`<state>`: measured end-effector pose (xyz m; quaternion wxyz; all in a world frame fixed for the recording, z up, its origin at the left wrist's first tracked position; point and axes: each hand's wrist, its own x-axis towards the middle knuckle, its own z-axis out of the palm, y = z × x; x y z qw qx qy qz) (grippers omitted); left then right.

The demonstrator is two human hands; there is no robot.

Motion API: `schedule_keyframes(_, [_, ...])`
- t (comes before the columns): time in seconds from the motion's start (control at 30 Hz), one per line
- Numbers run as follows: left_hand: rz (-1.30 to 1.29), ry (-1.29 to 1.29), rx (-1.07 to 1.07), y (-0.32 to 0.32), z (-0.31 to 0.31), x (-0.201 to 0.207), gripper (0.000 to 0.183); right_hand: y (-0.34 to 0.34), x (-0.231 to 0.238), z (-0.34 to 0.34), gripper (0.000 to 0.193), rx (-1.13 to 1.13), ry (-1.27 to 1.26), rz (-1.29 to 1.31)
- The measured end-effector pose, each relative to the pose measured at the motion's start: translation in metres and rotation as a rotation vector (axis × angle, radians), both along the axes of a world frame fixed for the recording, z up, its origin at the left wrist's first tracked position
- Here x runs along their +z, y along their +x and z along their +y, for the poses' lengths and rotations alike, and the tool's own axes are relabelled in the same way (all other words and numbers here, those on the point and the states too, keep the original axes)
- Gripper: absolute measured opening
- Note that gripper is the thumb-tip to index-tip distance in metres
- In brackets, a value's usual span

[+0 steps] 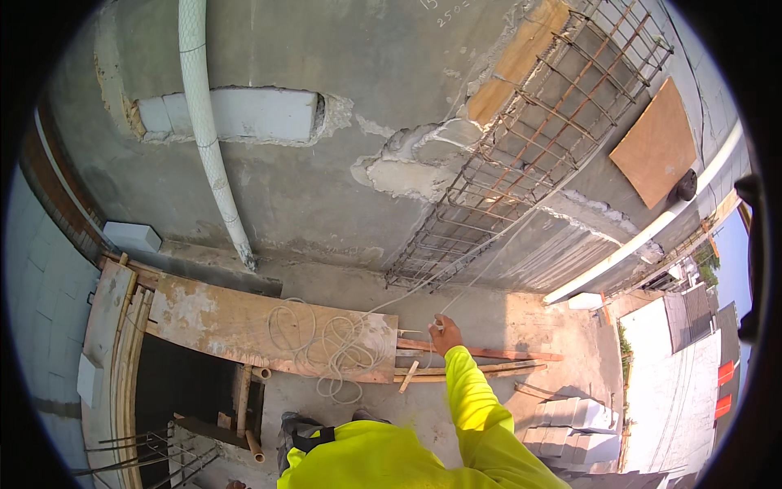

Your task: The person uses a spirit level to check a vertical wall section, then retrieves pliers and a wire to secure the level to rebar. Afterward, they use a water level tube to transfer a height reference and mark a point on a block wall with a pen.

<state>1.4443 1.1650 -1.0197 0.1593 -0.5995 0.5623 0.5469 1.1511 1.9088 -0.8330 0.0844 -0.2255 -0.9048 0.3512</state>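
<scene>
one hand is plain to see: the right hand (445, 332), reaching out from a yellow sleeve (476, 395), its fingers curled in and, it seems, pinching a thin stretch of the pale hose (349, 346). no left hand can be made out, so i cannot tell its state. the hose lies in loose loops on the near right part of a wooden board (220, 314), left of the hand, with some loops hanging over the near edge; one length runs off to the far right, across the rebar cage (521, 155).

it looks light, thin and bendy, likely a bit slick if wet, and prone to kink or knot where loops cross. best held between thumb and fingers near a free length, without squeezing it flat.

several things could catch it: the cage's bare bar ends, the board's edge, and the timbers (481, 355) just right of the board. on the near left, a dark opening (183, 375) lies beside the board, with rods (138, 444) sticking out. blocks (574, 416) stand near right, beyond the sleeve.
</scene>
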Motion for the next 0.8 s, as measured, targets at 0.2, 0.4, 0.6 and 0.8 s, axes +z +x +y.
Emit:
schedule_keyframes(0.2, [0.323, 0.013, -0.012, -0.189, -0.103, -0.013, 0.037, -0.021, 0.156, 0.138, 0.043, -0.276, 0.164, 0.423])
schedule_keyframes(0.4, [0.614, -0.003, -0.050, -0.214, 0.014, -0.002, 0.025, -0.008, 0.221, 0.222, 0.043, -0.405, -0.081, 0.433])
schedule_keyframes(0.6, [0.144, 0.062, -0.428, -0.122, 0.205, 0.036, 0.024, 0.031, 0.165, 0.297, 0.045, -0.429, -0.124, 0.340])
schedule_keyframes(0.8, [-0.225, 0.078, -0.637, -0.062, 0.217, 0.063, 0.023, 0.125, 0.040, 0.278, 0.047, -0.597, -0.288, 0.115])
